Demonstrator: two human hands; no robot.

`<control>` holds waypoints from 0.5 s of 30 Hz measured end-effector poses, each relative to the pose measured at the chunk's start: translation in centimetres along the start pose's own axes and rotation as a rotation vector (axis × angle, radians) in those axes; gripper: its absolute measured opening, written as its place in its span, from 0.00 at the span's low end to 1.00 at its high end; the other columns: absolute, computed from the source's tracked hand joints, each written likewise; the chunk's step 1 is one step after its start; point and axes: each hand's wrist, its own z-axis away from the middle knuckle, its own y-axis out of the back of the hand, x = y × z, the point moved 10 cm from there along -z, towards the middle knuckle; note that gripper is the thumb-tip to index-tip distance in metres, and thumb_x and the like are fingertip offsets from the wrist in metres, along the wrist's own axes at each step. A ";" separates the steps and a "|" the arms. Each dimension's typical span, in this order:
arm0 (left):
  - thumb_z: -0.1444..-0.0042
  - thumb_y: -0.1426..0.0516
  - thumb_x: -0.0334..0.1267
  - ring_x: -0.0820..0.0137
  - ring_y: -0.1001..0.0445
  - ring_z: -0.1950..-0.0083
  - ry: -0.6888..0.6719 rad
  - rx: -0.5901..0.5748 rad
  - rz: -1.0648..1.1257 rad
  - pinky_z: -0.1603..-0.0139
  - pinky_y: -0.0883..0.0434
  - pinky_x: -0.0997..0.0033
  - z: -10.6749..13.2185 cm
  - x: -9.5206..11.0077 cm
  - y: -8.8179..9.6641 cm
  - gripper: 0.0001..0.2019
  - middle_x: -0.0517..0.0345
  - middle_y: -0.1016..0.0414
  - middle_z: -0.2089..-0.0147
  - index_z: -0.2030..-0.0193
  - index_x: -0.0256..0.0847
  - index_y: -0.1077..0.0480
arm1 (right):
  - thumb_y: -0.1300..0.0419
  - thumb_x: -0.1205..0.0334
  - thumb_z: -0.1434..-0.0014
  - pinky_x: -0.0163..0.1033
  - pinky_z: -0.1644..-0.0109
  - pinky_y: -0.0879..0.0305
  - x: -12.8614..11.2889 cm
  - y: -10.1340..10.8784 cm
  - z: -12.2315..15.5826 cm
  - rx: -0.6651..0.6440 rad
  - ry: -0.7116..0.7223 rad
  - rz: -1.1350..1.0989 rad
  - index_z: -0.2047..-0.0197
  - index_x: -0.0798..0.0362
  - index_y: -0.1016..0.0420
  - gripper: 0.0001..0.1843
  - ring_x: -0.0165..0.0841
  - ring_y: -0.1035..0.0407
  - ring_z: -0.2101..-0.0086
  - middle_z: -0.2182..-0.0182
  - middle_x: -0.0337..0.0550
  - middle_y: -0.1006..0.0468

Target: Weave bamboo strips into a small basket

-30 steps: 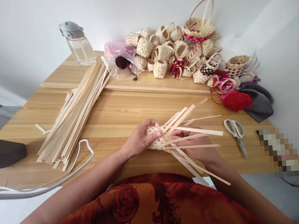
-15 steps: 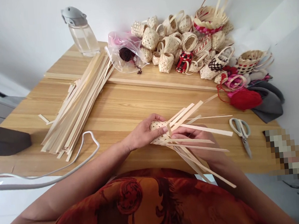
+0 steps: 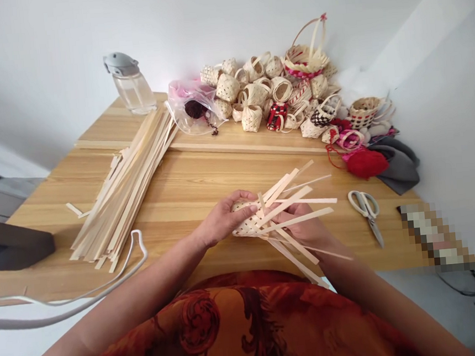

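A person in a red and orange patterned garment [image 3: 250, 326] sat or stood at a wooden table [image 3: 204, 175], both bare forearms reaching in from the near side. The left hand [image 3: 220, 221] gripped a small, pale woven piece [image 3: 243, 228], thumb on top and fingers curled around its far side. It was held over the near part of the table, in front of the person, with loose strip ends [image 3: 319, 214] fanning out toward the right. The right hand [image 3: 306, 224] was among those ends, its fingers bent; strips covered the fingertips, so what they pinched could not be told. To the right lay white-handled scissors [image 3: 364, 205], slightly apart. On the left lay a bundle of flat strips [image 3: 124, 190], with a clear bottle [image 3: 134, 93] beyond. Along the back sat a plastic bag [image 3: 177, 108], a heap of little baskets [image 3: 252, 117] and red yarn [image 3: 366, 164].
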 end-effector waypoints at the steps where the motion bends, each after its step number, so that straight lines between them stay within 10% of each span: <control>1: 0.47 0.35 0.58 0.72 0.29 0.70 0.003 0.003 0.018 0.67 0.33 0.73 0.0 -0.1 0.1 0.29 0.60 0.24 0.67 0.45 0.42 0.30 | 0.28 0.52 0.50 0.36 0.69 0.34 0.2 0.1 -0.1 0.004 -0.018 0.022 0.71 0.52 0.21 0.13 0.31 0.31 0.74 0.75 0.39 0.22; 9: 0.47 0.33 0.51 0.73 0.29 0.66 -0.098 0.002 0.094 0.63 0.32 0.73 -0.1 0.4 0.6 0.22 0.57 0.22 0.62 0.50 0.39 0.24 | 0.28 0.53 0.48 0.37 0.70 0.38 -0.5 0.4 0.2 0.015 0.022 0.194 0.76 0.50 0.25 0.14 0.31 0.35 0.74 0.77 0.38 0.26; 15: 0.44 0.34 0.49 0.62 0.25 0.47 -0.258 0.126 0.016 0.42 0.32 0.65 0.3 1.4 1.4 0.16 0.50 0.21 0.49 0.54 0.41 0.19 | 0.33 0.51 0.43 0.42 0.59 0.32 -1.3 0.5 1.3 0.094 0.132 0.141 0.68 0.51 0.22 0.11 0.39 0.27 0.65 0.70 0.42 0.21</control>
